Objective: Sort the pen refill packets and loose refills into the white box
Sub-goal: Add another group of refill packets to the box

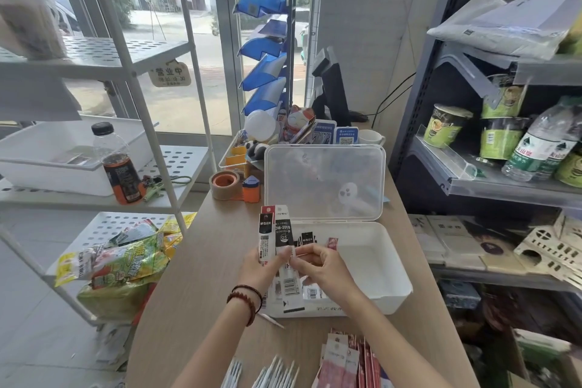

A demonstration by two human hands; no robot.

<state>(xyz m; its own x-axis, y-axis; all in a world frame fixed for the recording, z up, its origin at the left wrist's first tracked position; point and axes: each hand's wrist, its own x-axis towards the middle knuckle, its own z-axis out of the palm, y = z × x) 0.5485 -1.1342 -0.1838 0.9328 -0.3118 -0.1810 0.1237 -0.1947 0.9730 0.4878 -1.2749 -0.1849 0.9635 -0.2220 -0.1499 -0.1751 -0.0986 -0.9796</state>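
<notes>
Left hand (pixel 266 264): I see it clasped around two upright black-and-white refill packets (pixel 277 235), thumb across their fronts, above the box's left end.
Right hand (pixel 318 264): fingertips pinched on the lower part of the right-hand packet — touching the left hand.
White box (pixel 378 261): open on the wooden counter (pixel 201 261); more packets lie in its left end, half hidden behind both hands.
Lid (pixel 324 181): translucent, standing upright behind the box, veiling what is behind it.
Loose refills (pixel 277 373): fanned on the counter's near edge, beside red packets (pixel 346 362).
Surroundings: tape dispenser (pixel 234 186) left of the lid — bottle (pixel 118 164) on the white rack further left.
</notes>
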